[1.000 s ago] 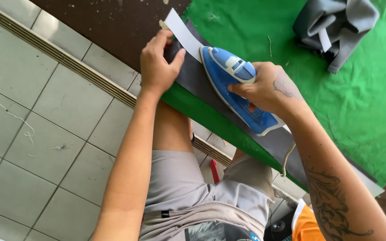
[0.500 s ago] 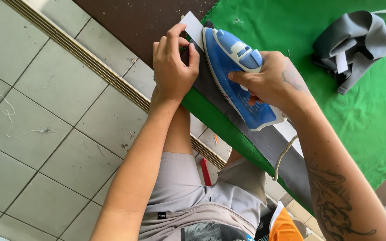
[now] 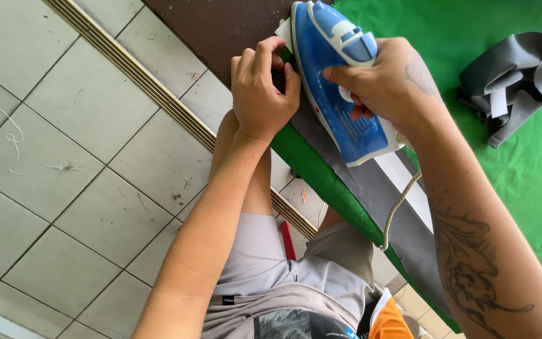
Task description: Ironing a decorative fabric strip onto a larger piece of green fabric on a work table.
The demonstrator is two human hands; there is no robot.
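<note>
My right hand (image 3: 387, 85) grips the handle of a blue and white clothes iron (image 3: 337, 81), which rests on a long grey fabric strip (image 3: 396, 213) laid along the edge of a green-covered table (image 3: 534, 188). My left hand (image 3: 261, 91) lies beside the iron's tip, fingers curled, pressing down the end of the strip at the table edge. A thin white strip (image 3: 412, 194) runs along the grey fabric behind the iron. The iron's braided cord (image 3: 399, 207) hangs down from its back end.
A bundle of grey fabric pieces (image 3: 512, 78) lies on the green cover at the right. Below the table edge are grey floor tiles (image 3: 64, 169) with a metal drain channel (image 3: 145, 85), a loose white thread (image 3: 14, 138) and a red object (image 3: 288, 240) by my legs.
The iron has slid forward along the grey strip toward its far end. My left hand has moved with it and its fingers have curled tighter onto the strip's end.
</note>
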